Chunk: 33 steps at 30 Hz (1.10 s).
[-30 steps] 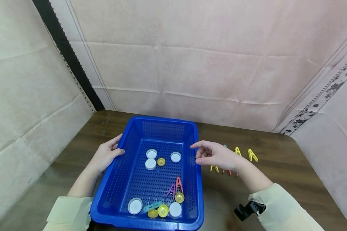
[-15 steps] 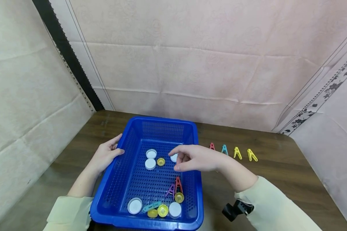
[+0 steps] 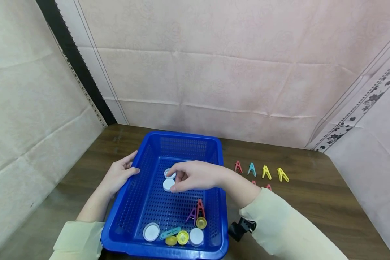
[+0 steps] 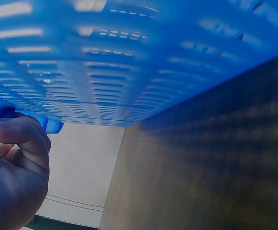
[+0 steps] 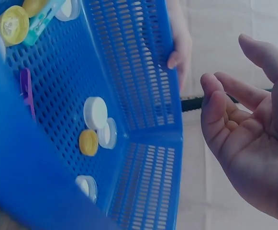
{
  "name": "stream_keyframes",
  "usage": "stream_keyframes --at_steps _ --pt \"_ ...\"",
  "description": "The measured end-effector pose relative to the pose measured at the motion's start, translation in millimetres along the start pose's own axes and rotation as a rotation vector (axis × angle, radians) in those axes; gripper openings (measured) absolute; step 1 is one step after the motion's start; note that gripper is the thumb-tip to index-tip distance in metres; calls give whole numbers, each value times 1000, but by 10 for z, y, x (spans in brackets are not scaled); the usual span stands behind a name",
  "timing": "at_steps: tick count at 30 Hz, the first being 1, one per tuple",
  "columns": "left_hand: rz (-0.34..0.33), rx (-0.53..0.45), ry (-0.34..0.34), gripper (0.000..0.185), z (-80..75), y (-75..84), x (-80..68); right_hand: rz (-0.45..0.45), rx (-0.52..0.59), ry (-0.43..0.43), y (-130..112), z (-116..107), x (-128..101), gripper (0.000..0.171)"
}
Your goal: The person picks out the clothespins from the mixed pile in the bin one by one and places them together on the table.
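Your table (image 3: 312, 202) carries a blue basket (image 3: 182, 142) holding white and yellow caps (image 3: 151, 232) and a few clothespins (image 3: 199, 208). Your left hand (image 3: 118, 175) grips its left rim, thumb hooked over the edge. Your right hand (image 3: 195, 176) hovers inside it, fingers loosely bent and holding nothing, just above two white caps (image 3: 168, 185) lying flat near the far end.

Your basket (image 3: 139, 202) is bright blue and perforated — white caps (image 3: 151, 232) and yellow caps (image 3: 183, 237) inside. On the dark brown wood-grain table (image 3: 312, 202) — red, teal and yellow pegs (image 3: 266, 172).
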<state>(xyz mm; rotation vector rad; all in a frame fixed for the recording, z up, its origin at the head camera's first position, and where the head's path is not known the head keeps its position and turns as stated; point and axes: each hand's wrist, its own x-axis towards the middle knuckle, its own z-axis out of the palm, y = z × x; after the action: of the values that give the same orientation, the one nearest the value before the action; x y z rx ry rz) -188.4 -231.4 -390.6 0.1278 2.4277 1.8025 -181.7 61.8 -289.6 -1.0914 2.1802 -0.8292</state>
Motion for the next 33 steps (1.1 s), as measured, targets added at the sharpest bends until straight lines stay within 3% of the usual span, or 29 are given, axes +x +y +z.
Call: stream_keyframes --at_steps 17,24,28,33 --pt "-1 -42 -21 68 -5 -6 -5 30 -102 -170 -23 373 419 44" --pt "-13 -35 -16 68 -4 -11 -3 66 -125 -293 -24 468 533 45" --pt "-13 -41 -14 68 -9 -14 0 136 -127 -321 -6 493 549 45" --pt "-18 -49 -9 68 -3 -13 -7 316 -117 -345 50 558 551 46"
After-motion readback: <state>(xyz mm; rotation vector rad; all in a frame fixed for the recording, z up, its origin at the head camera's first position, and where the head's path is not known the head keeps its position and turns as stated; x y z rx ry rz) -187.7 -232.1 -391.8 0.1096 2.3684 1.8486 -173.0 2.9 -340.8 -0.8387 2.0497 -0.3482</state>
